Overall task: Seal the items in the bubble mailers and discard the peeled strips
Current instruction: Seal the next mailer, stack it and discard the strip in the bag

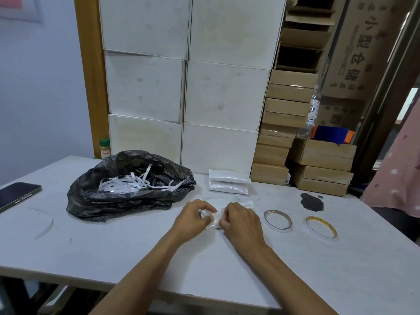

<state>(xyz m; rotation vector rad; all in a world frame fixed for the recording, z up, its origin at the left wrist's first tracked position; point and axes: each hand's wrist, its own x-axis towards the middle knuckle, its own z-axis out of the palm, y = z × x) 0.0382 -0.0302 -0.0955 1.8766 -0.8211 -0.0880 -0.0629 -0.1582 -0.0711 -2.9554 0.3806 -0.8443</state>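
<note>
A small white bubble mailer (238, 204) lies on the white table (113, 246) in the middle. My left hand (193, 218) and my right hand (241, 220) meet over its near end, each pinching the mailer with curled fingers; most of the mailer is hidden under them. A stack of white mailers (228, 183) sits just behind. To the left, an open black plastic bag (122, 194) holds several peeled white strips (127, 183).
Two tape rings (277, 220) (321, 228) lie right of my hands. A phone (16, 195) rests at the left edge, a loose strip (46, 221) near it. White boxes (181, 87) and brown cartons (295, 133) stack behind. A dark stain (311, 201) marks the right side.
</note>
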